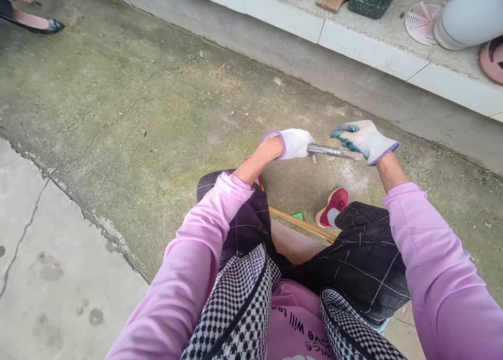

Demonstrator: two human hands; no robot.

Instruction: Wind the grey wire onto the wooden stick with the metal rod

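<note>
My left hand [296, 142], in a white knit glove with a purple cuff, is closed around one end of a greyish rod [337, 151]. Shiny silver wrapping covers the rod's middle, and the rod points right, roughly level. What lies inside the left fist is hidden. My right hand [359, 137] wears a matching glove with dark blue-coated fingers. Its thumb and fingers are bent but apart, just above the rod's free right end. Whether the lower fingers touch the rod is unclear.
A yellowish wooden bar [302, 224] lies between my knees, with a small green packet [298, 216] beyond it. A raised tiled ledge [353, 48] holds a white container [467, 17] and a pink slotted disc [421, 22]. Another person's shoe [51, 26] shows at upper left.
</note>
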